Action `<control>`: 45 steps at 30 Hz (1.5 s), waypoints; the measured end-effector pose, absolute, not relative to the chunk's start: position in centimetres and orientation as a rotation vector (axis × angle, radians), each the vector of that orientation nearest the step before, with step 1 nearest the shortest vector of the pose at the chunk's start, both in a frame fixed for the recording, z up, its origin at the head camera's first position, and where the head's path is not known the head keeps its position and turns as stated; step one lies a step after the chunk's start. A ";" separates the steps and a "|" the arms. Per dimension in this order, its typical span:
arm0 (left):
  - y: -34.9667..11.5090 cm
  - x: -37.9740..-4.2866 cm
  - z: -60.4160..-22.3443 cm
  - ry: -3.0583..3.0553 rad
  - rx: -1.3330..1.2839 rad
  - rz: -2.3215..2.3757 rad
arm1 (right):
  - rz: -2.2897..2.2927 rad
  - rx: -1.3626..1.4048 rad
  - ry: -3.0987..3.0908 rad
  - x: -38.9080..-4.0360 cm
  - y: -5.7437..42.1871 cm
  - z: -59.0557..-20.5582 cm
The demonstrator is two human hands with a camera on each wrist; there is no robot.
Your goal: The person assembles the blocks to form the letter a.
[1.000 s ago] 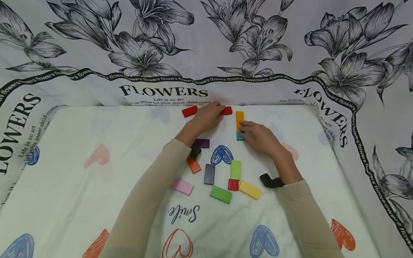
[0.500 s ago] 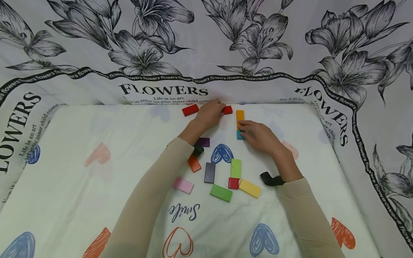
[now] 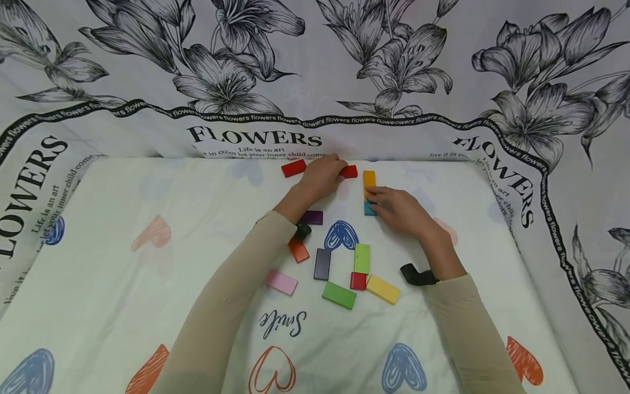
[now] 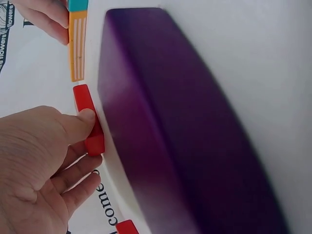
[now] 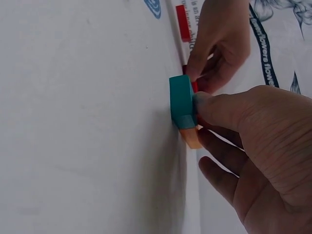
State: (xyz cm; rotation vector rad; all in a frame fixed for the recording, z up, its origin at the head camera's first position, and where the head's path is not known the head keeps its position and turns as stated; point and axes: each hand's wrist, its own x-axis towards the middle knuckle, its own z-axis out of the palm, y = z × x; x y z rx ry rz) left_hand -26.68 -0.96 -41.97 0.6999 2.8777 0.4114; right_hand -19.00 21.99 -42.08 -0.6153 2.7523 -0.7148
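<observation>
My left hand (image 3: 321, 176) pinches a red block (image 4: 88, 118) at the far edge of the white cloth, its thumb on the block's face in the left wrist view. Another red block (image 3: 293, 168) lies just left of that hand. To the right, an orange block (image 3: 369, 179) and a teal block (image 5: 181, 101) stand end to end in one line. My right hand (image 3: 401, 210) holds them near their joint, thumb against the teal one and fingers partly hidden behind. A small gap separates the orange block from the pinched red block.
A purple block (image 3: 313, 218) lies close to the left wrist. Nearer me are orange-red (image 3: 299, 251), pink (image 3: 281, 282), dark grey (image 3: 322, 264), green (image 3: 339, 295), lime (image 3: 362, 258), small red (image 3: 358, 281) and yellow (image 3: 383, 289) blocks.
Over the last second my left hand has slid slightly right along the red block, covering more of it. The right hand and the other blocks look the same; the head view shifts slightly.
</observation>
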 end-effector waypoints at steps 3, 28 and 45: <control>-1.0 -26.6 -41.9 2.879 0.694 0.421 | -0.717 -0.621 2.751 -18.9 21.9 -42.1; 0.3 -27.1 -41.9 2.828 0.706 0.453 | -0.702 -0.658 2.773 -18.9 21.9 -42.1; 0.3 -26.9 -42.3 2.833 0.704 0.494 | -0.742 -0.684 2.763 -18.7 21.9 -42.2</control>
